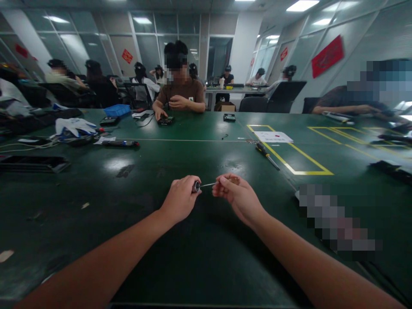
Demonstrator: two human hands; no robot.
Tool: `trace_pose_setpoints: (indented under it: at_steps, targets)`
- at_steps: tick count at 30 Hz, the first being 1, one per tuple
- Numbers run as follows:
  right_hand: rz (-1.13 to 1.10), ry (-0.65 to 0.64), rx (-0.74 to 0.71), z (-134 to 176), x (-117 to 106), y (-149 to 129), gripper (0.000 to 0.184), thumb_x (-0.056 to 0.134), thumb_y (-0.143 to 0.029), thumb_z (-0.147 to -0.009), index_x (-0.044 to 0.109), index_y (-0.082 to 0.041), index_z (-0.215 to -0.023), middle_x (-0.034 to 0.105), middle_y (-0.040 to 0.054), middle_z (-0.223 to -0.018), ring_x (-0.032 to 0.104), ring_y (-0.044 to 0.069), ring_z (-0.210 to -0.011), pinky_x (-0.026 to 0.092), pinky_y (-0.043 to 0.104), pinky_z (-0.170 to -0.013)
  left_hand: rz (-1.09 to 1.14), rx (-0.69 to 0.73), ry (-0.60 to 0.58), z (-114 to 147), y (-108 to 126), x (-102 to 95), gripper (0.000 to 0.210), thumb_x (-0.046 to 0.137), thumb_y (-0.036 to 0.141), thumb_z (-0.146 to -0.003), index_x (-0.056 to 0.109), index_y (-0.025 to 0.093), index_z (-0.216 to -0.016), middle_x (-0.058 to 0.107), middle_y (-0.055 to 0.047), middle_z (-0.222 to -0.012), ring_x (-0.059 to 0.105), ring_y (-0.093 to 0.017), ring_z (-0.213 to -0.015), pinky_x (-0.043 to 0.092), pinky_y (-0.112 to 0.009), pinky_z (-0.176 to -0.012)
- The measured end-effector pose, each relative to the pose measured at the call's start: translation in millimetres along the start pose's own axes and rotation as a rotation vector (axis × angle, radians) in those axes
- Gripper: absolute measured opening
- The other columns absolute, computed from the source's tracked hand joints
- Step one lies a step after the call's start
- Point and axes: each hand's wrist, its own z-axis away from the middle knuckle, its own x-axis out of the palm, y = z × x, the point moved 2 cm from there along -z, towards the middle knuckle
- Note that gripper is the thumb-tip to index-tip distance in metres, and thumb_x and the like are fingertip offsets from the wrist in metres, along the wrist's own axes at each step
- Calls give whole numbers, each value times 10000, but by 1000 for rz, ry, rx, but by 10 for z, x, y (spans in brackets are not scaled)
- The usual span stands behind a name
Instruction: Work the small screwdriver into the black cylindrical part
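Observation:
My left hand (182,198) is closed around a small dark cylinder (196,186), whose round metallic end faces right. Most of the cylinder is hidden by my fingers. Across from it, my right hand (236,195) pinches a thin metal rod (208,184). The rod points left at the cylinder's end; whether its tip is inside or only touching I cannot tell. Its other end is covered by my right fingers. Both hands are held above the green tabletop (193,266), near the middle of the view.
A yellow-and-black screwdriver (268,155) lies beyond my right hand, near yellow tape (313,173) and a white sheet (273,137). White gloves (75,126), a blue basket (116,110) and a pen-like tool (120,143) are at left. A co-worker (180,90) sits opposite, handling a dark device (165,120).

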Motion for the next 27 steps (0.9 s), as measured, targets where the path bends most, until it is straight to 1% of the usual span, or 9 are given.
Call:
trace_pose_setpoints:
  at_steps: [2, 7, 9, 11, 15, 17, 20, 22, 27]
  targets:
    - [55, -12, -24, 8, 7, -8, 207, 713, -400, -877, 658, -203, -912, 702, 22, -783, 689, 185, -750, 554, 378, -791, -6, -1, -3, -4, -7, 5, 169, 624, 149, -918, 598, 208, -1075, 694, -44, -1063, 637, -240, -1000, 447, -443, -936]
    - [602, -155, -259, 167, 104, -121, 122, 638, -327, -948, 699, -228, -984, 727, 36, -884, 683, 194, -831, 517, 364, -799, -17, -4, -22, -7, -36, 25, 177, 618, 141, -920, 605, 201, -1086, 693, -53, -1072, 639, -244, -1006, 450, -430, -915]
    - [684, -177, -300, 195, 119, -137, 118, 633, -314, -951, 709, -234, -991, 726, 34, -889, 676, 192, -817, 510, 362, -787, -17, -6, -24, -9, -45, 30, 184, 623, 129, -911, 608, 200, -1080, 691, -51, -1062, 641, -240, -996, 455, -410, -890]
    - [597, -150, -271, 168, 98, -121, 123, 647, -327, -942, 707, -226, -979, 729, 35, -874, 681, 194, -816, 515, 363, -792, -17, -4, -10, -13, -45, 27, 199, 632, 125, -905, 603, 201, -1087, 689, -46, -1053, 642, -237, -986, 455, -402, -881]
    - [74, -54, -60, 14, 2, -15, 192, 726, -386, -875, 676, -207, -923, 721, 25, -791, 694, 188, -765, 548, 365, -783, 3, 1, 13, -11, -22, 11, 191, 643, 145, -906, 596, 204, -1081, 685, -32, -1032, 638, -231, -960, 454, -403, -881]
    - [-108, -32, 39, -51, -31, 37, 223, 767, -388, -835, 671, -200, -906, 718, 23, -770, 693, 179, -737, 555, 364, -781, 24, -7, 9, -6, -13, 8, 177, 638, 153, -913, 597, 207, -1076, 683, -28, -1018, 635, -226, -943, 457, -403, -878]
    - [-163, -22, 72, -78, -51, 60, 239, 783, -392, -820, 669, -197, -898, 717, 23, -762, 690, 175, -725, 557, 369, -786, 42, -15, 5, -3, -18, 13, 167, 634, 153, -915, 598, 206, -1069, 685, -31, -1017, 636, -226, -946, 460, -406, -883]
    - [-36, -39, -1, -43, -40, 27, 227, 755, -404, -850, 672, -202, -911, 717, 23, -772, 691, 182, -742, 552, 372, -787, 44, -12, 3, -6, -29, 21, 170, 636, 151, -911, 601, 206, -1068, 686, -35, -1024, 638, -228, -956, 462, -406, -885]
    - [559, -153, -270, 145, 77, -125, 138, 650, -348, -948, 704, -223, -974, 743, 39, -882, 700, 199, -834, 523, 360, -792, 57, -14, 10, -18, -49, 29, 185, 636, 136, -899, 603, 202, -1069, 689, -40, -1020, 640, -230, -952, 467, -406, -879]
